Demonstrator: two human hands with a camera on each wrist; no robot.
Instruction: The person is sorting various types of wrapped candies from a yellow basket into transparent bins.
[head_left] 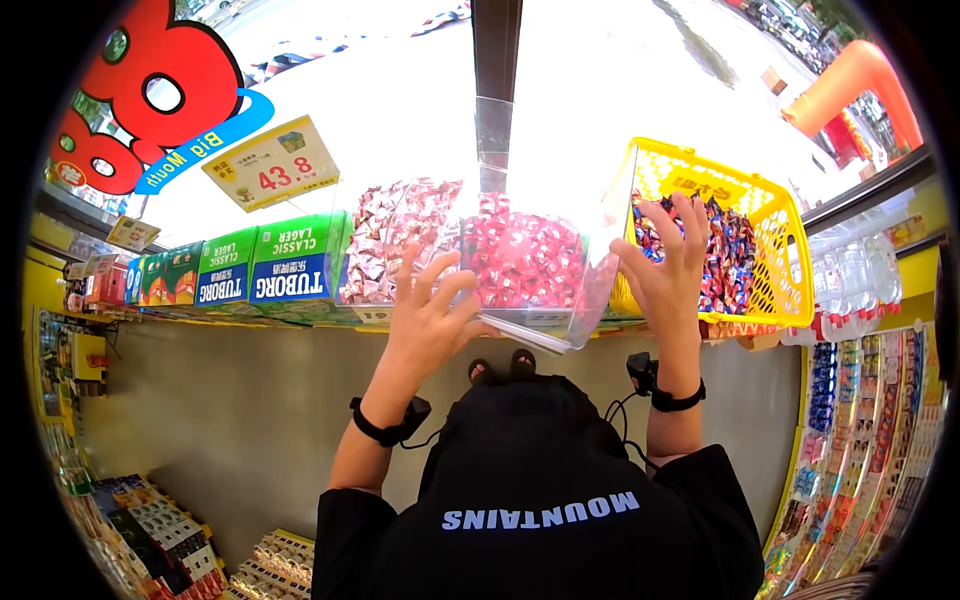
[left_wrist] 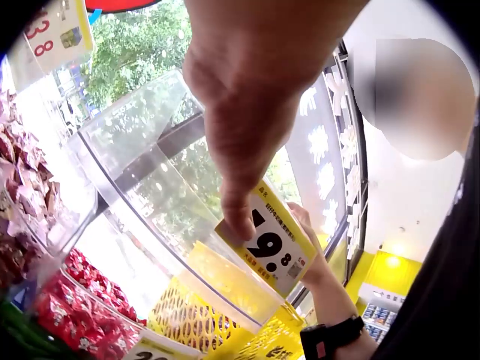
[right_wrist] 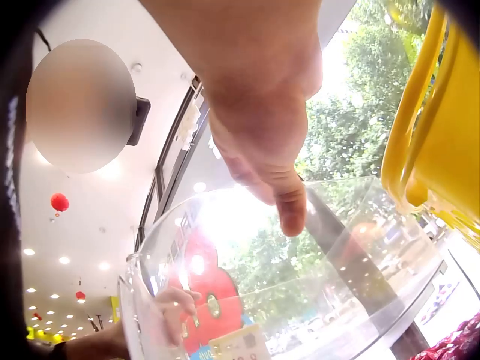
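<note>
Both hands hold a clear plastic bin [head_left: 594, 290] [left_wrist: 139, 161] [right_wrist: 360, 330], tilted over the counter and see-through in both wrist views. At its left side in the head view, my left hand [head_left: 430, 312] [left_wrist: 251, 127] has its thumb on a yellow-edged price card [left_wrist: 276, 244] reading 19.8; its other fingers are hidden in the left wrist view. My right hand [head_left: 665, 265] [right_wrist: 262, 142] grips the opposite side by the rim, thumb pointing down over the wall. Behind the bin lie red-wrapped candies [head_left: 525, 255] [left_wrist: 86, 322], beside pink-wrapped candies [head_left: 400, 230] [left_wrist: 26, 169].
A yellow basket [head_left: 790, 250] [left_wrist: 199, 315] of dark-wrapped candies stands right of the bin. Green beer cartons [head_left: 300, 255] line the counter at left, under a yellow price sign [head_left: 272, 165]. Water bottles [head_left: 855, 265] stand at far right. A large window is behind.
</note>
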